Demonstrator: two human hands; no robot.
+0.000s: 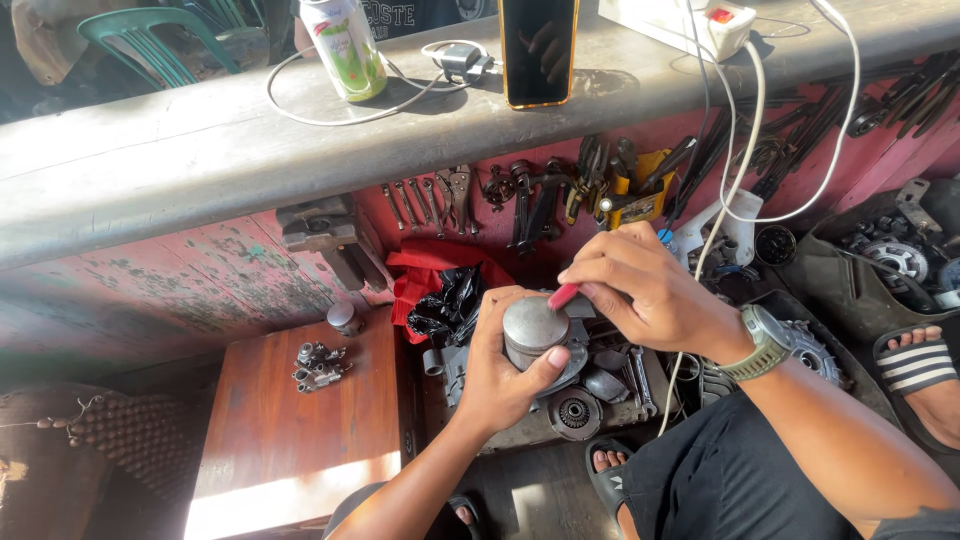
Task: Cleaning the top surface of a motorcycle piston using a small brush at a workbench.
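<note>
- The left hand point(500, 370) is wrapped around a grey, round-topped metal piston point(535, 328), fingers curled on its far side and the thumb pressed against its near side, so the hand is closed on it and holds it upright above a cluttered tray of engine parts point(575, 410).
- The right hand point(650, 290), with an olive-green wristwatch point(765, 343) on its wrist, pinches a small tool with a red handle point(563, 296) between thumb and fingertips; the handle's lower end meets the far rim of the piston's flat crown.
- The piston sits roughly mid-frame, in front of a red cloth point(425, 275) and a crumpled black plastic bag point(450, 305).
- To the left stands a low brown wooden bench point(300, 440), carrying a small cluster of grey metal fittings point(318, 366) and a short metal cylinder point(343, 317) at its far edge.
- Behind, a row of wrenches and pliers point(520, 200) leans against a worn red wall.
- On the grey shelf point(200, 150) above lie a green-and-white can point(345, 45), a dark phone with an orange rim point(538, 50), a black charger plug point(462, 60) and a white power strip point(690, 20) trailing white cables.
- The person's feet in black sandals point(610, 475) rest on the floor below the hands.
</note>
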